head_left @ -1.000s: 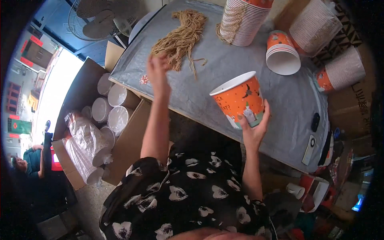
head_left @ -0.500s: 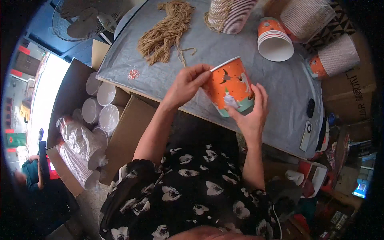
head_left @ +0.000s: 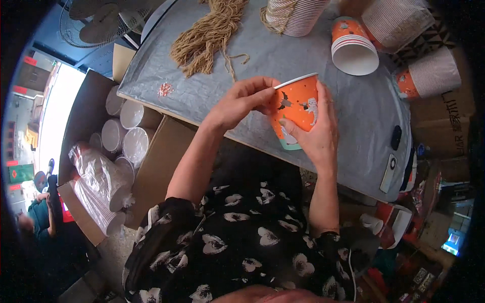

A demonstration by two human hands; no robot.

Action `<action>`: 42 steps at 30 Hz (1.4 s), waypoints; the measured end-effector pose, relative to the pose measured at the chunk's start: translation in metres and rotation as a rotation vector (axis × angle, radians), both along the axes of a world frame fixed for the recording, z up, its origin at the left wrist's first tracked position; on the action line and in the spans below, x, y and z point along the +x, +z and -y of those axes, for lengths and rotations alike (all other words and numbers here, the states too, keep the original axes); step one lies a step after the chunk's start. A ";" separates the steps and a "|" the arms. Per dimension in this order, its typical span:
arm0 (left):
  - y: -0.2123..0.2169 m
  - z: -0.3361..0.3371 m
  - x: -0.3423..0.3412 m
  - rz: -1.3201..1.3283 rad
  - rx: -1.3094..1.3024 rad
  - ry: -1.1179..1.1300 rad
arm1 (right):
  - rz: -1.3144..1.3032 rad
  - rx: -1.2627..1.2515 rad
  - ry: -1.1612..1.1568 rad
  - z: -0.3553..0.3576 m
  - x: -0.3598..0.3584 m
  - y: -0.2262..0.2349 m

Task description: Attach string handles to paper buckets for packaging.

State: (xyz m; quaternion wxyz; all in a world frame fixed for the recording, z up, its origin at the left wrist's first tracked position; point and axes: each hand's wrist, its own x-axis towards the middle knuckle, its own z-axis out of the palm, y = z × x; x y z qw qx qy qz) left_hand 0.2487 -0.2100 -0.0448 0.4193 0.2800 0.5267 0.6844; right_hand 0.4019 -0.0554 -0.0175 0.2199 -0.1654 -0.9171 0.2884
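Observation:
Between my two hands is an orange paper bucket (head_left: 298, 103) with a white rim, dark bat shapes, pale figures and a green base, held tilted above the table's near edge. My left hand (head_left: 243, 103) pinches its rim at the left, thumb outside. Around the right side wraps my right hand (head_left: 319, 126), with the thumb across the lower front and the fingers up along the wall. A bundle of tan string (head_left: 209, 38) lies beyond my left hand, one loose strand trailing toward it. Several nested orange buckets (head_left: 355, 46) lie on their side farther right.
A tall stack of white-rimmed buckets (head_left: 295, 15) stands at the back, string beside it. More wrapped stacks (head_left: 432, 73) lie at right. On the grey-covered table (head_left: 192, 96) are red-white scraps (head_left: 165, 90) and a white device (head_left: 388, 173). An open carton (head_left: 164, 166) of wrapped buckets stands left.
My right hand has slid up the bucket's side, its fingers now nearer the rim and its thumb more over the front. The bucket has turned a little and shifted slightly right.

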 end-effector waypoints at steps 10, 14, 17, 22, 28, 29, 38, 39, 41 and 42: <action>-0.003 -0.005 -0.012 0.117 -0.013 -0.127 | 0.000 0.099 -0.002 0.004 0.000 -0.006; -0.003 -0.004 -0.010 0.173 0.027 -0.108 | 0.004 0.149 -0.010 0.005 -0.001 -0.007; -0.005 -0.002 -0.012 0.196 0.042 -0.113 | 0.000 0.159 -0.009 0.007 -0.002 -0.005; -0.004 -0.004 -0.010 0.194 0.020 -0.116 | -0.031 0.130 0.009 0.004 -0.003 -0.008; 0.005 -0.011 0.004 0.030 -0.049 0.025 | -0.002 0.135 -0.010 0.012 -0.003 -0.003; 0.005 -0.013 0.008 0.038 -0.070 0.089 | -0.006 0.130 -0.001 0.013 -0.004 -0.004; -0.002 -0.013 0.010 0.133 -0.059 0.144 | -0.008 0.224 -0.029 0.011 -0.004 -0.008; -0.004 -0.012 0.008 0.138 -0.057 0.140 | -0.002 0.226 -0.032 0.012 -0.005 -0.008; -0.007 -0.010 0.005 0.195 -0.030 0.140 | 0.032 0.207 -0.035 0.013 -0.004 -0.009; -0.008 -0.009 0.003 0.165 -0.053 0.138 | 0.004 0.176 -0.015 0.011 -0.006 -0.010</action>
